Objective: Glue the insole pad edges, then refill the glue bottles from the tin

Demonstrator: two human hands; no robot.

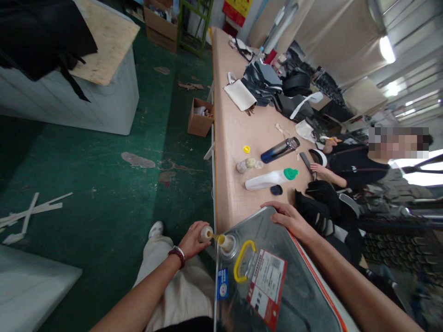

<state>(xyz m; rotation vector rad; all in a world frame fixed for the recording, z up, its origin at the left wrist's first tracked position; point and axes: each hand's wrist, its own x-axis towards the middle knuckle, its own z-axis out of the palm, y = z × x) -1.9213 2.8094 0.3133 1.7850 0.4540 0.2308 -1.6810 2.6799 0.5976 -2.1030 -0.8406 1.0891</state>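
Observation:
A large square metal can (277, 295) with a yellow handle (243, 260) lies tilted at the near end of a long tan table (235, 133). A thin yellow stream runs from its spout (227, 243) into a small pale bottle (206, 233). My left hand (192, 240), with a wristwatch, is closed round that bottle just off the table's edge. Resting on the can's far top edge, my right hand (289, 219) has its fingers curled over the rim.
On the table lie a white bottle with a green cap (272, 179), a dark blue flask (279, 150), a small jar (245, 164), a yellow cap (246, 149) and piles of dark material (273, 87). A person in black (349, 168) sits across. A cardboard box (200, 117) stands on the green floor.

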